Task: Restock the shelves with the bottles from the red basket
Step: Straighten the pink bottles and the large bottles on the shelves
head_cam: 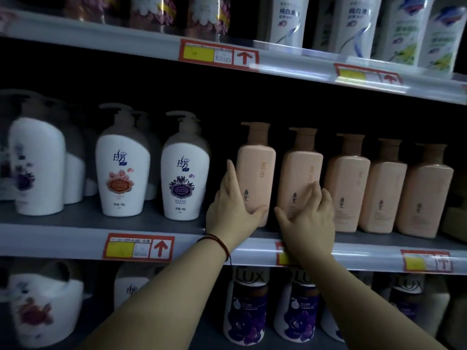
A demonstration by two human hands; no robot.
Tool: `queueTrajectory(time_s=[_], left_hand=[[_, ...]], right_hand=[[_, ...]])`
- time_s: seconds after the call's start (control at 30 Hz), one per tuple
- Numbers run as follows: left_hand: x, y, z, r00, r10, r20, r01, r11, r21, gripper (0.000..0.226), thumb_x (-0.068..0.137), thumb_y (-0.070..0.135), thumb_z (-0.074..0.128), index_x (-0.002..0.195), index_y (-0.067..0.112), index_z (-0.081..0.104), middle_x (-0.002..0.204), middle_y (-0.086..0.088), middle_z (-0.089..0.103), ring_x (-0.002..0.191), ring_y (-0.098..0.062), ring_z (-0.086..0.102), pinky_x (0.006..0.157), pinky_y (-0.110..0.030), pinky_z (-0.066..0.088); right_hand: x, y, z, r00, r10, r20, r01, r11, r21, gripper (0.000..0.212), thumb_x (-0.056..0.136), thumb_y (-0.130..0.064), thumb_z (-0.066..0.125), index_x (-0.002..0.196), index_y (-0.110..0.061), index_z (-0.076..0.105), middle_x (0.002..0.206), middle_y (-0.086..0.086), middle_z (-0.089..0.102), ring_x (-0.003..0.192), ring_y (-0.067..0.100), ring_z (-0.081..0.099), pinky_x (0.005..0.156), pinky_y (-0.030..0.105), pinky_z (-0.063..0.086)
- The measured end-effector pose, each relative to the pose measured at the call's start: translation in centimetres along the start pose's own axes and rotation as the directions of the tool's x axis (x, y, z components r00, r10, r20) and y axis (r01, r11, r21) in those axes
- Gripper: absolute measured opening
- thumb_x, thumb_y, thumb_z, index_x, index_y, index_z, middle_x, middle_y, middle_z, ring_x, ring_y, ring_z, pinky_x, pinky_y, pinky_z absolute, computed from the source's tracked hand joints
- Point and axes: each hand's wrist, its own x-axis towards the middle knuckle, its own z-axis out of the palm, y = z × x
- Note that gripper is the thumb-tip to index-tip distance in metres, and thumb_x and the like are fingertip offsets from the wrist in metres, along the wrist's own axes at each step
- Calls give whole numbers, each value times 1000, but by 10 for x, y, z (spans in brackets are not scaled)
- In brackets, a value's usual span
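Several pink pump bottles stand in a row on the middle shelf (75,238). My left hand (232,208) wraps the lower left side of the leftmost pink bottle (256,168), thumb across its front. My right hand (310,218) lies flat against the lower front of the second pink bottle (302,173), fingers spread. Both bottles stand upright on the shelf. The red basket is not in view.
White pump bottles (123,173) stand left of the pink row, with a gap between. More pink bottles (384,185) continue to the right. The upper shelf (126,39) holds tall bottles; purple-labelled bottles (247,304) sit below. Red price tags (139,247) line the edges.
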Motion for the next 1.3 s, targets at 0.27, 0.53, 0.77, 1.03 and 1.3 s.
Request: queueTrajectory(time_s=[0.27, 0.53, 0.77, 1.03, 1.3], left_hand=[[7, -11, 2, 993, -96, 66, 103, 989, -109, 122, 67, 53, 73, 138, 43, -26, 139, -8, 51, 113, -32, 59, 88, -43, 52], [1, -3, -1, 998, -57, 28, 60, 991, -123, 115, 73, 48, 72, 147, 32, -14, 148, -8, 40, 124, -30, 51, 93, -43, 49], [-12, -50, -68, 882, 458, -115, -377, 829, 412, 74, 83, 49, 47, 146, 20, 23, 153, -7, 29, 137, -28, 29, 109, -45, 33], [-17, -112, -116, 981, 127, -146, -45, 882, 469, 80, 78, 53, 49, 143, 7, 33, 153, -9, 30, 139, -29, 31, 111, -43, 29], [-9, -118, -115, 995, -44, 85, 9, 928, 373, 86, 81, 58, 43, 150, 22, 6, 142, -5, 47, 123, -28, 51, 93, -42, 45]], right_hand=[[1, -5, -5, 994, 99, 54, -101, 994, 47, 91, 73, -50, 60, 144, -29, 8, 133, 12, 42, 113, 33, 50, 84, 44, 47], [-2, -6, -11, 993, 86, 85, -90, 995, 52, 91, 76, -48, 59, 148, -20, 9, 134, 12, 43, 112, 31, 51, 85, 43, 47], [-6, -8, -15, 1000, 23, 11, -23, 1000, 12, 82, 81, -46, 59, 144, -11, 22, 148, 16, 25, 131, 34, 31, 103, 44, 35], [-9, -3, -11, 985, -156, -78, 152, 987, -54, 44, 88, -23, 48, 117, 10, 50, 125, 35, 44, 117, 49, 40, 97, 55, 36], [-39, -92, -7, 846, -530, -55, 527, 816, 237, 65, 77, -9, 71, 132, -4, 36, 134, 25, 38, 119, 44, 43, 99, 51, 38]])
